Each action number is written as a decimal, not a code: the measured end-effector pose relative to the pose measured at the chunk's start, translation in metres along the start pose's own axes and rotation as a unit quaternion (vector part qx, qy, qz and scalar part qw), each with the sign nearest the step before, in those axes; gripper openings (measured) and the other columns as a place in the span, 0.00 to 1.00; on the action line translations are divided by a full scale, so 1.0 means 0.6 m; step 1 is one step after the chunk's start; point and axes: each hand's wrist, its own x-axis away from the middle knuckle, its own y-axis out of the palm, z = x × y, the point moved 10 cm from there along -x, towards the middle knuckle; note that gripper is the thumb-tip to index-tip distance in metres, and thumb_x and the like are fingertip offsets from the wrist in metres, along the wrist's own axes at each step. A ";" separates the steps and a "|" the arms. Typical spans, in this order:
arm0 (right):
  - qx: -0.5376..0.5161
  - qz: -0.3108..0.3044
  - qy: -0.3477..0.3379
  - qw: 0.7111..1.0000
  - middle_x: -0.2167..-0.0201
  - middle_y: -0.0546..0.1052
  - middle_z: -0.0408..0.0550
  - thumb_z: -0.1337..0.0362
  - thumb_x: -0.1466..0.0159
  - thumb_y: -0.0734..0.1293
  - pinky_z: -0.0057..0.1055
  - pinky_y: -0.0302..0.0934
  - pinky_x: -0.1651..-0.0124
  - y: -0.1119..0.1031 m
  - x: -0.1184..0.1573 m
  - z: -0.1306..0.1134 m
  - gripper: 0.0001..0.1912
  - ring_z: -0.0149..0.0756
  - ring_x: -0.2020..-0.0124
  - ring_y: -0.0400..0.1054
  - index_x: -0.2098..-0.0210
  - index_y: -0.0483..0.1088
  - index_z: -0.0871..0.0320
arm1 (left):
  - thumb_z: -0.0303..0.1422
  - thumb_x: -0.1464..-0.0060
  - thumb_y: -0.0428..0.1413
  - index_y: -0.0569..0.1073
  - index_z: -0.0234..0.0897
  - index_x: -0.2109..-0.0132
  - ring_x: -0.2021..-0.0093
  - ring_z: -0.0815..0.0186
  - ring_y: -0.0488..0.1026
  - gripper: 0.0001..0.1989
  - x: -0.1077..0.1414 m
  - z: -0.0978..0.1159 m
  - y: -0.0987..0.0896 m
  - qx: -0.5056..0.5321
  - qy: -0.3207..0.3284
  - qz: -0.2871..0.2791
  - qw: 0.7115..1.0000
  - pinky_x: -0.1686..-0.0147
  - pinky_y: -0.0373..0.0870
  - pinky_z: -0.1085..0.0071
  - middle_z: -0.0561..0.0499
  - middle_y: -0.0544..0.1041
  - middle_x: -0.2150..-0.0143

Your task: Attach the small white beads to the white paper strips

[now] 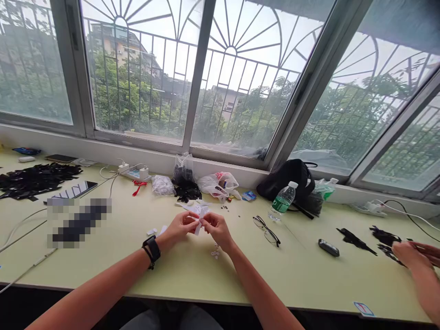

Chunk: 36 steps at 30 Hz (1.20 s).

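My left hand (181, 226), with a black watch (151, 249) on the wrist, pinches a narrow white strip (197, 228). Opposite it, my right hand (217, 230) pinches the same strip, the fingertips of both hands nearly meeting. Just behind the hands lies a pile of white strips (192, 206). Small white pieces (152, 231) rest left of my left hand. Several tiny white round pieces (215, 253) are scattered on the table below my right hand. Whether the strip is paper or cloth I cannot tell.
Behind my hands are a bag of white pieces (162, 185), black strips (188, 192) and a plastic bag (217, 184). Glasses (266, 230) and a water bottle (283, 201) stand to the right. A co-worker's hands (414, 257) are at far right, a phone (72, 192) at left.
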 end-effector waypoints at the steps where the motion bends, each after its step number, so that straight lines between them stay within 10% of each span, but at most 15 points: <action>1: 0.006 0.009 -0.006 1.000 0.76 0.72 0.43 0.50 0.36 0.72 0.28 0.58 0.74 -0.004 0.000 0.000 0.17 0.31 0.77 0.62 0.68 0.75 0.59 | 0.45 0.49 0.70 0.77 0.34 0.54 0.65 0.62 0.79 0.23 0.001 -0.003 -0.001 0.012 -0.012 0.003 1.000 0.61 0.75 0.67 0.44 0.83 0.63; 10: 0.167 0.027 -0.121 0.978 0.69 0.78 0.49 0.58 0.34 0.69 0.30 0.64 0.70 -0.001 0.012 -0.038 0.11 0.36 0.71 0.70 0.64 0.83 0.56 | 0.44 0.51 0.71 0.78 0.33 0.55 0.67 0.65 0.78 0.22 0.004 -0.011 -0.007 0.072 -0.061 0.027 0.995 0.59 0.75 0.67 0.46 0.82 0.65; 23: -0.005 -0.027 0.026 0.999 0.73 0.76 0.45 0.42 0.41 0.74 0.32 0.67 0.69 0.004 -0.002 0.011 0.23 0.35 0.73 0.69 0.66 0.75 0.58 | 0.39 0.51 0.70 0.76 0.34 0.55 0.64 0.60 0.81 0.19 0.010 0.006 0.012 0.032 -0.037 -0.020 0.999 0.57 0.76 0.61 0.43 0.84 0.64; 36: 0.005 -0.025 0.024 0.999 0.77 0.72 0.41 0.48 0.37 0.72 0.29 0.62 0.72 -0.003 0.002 0.004 0.18 0.31 0.77 0.65 0.67 0.73 0.58 | 0.40 0.43 0.54 0.71 0.36 0.68 0.74 0.67 0.74 0.12 0.001 0.030 -0.036 0.005 -0.001 0.081 0.997 0.71 0.67 0.71 0.48 0.80 0.71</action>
